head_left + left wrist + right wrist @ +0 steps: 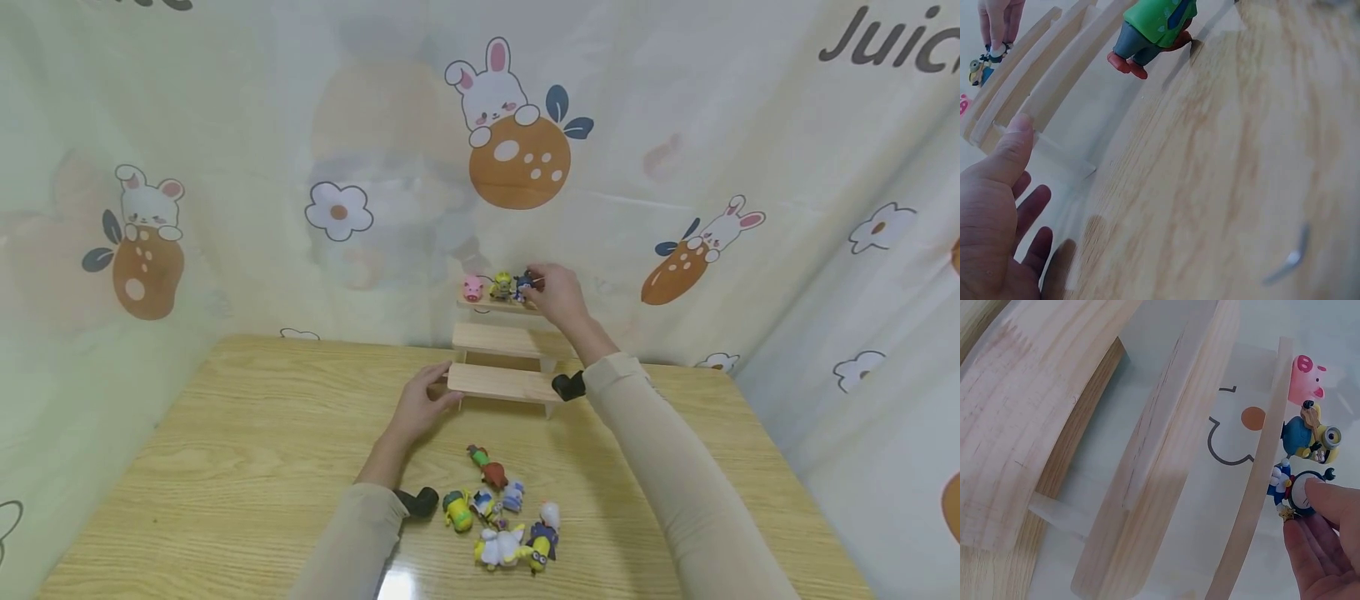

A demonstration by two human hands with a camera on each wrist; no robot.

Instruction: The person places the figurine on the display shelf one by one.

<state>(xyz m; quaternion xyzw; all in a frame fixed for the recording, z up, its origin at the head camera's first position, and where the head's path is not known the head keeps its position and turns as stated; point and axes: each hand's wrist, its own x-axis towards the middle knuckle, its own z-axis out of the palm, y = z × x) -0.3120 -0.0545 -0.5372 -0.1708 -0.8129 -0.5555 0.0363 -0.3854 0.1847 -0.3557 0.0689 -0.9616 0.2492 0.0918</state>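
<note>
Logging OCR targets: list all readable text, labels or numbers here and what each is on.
"Juic": top right of the printed backdrop curtain, cut off by the frame edge.
Dark letter fragments, top left of the curtain: cropped, unreadable.
Figurines and wooden step shelf: no readable text.

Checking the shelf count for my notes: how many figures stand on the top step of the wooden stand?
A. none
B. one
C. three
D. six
C: the top step carries a pink pig, a yellow figure and a blue figure, which the right hand touches.
</note>
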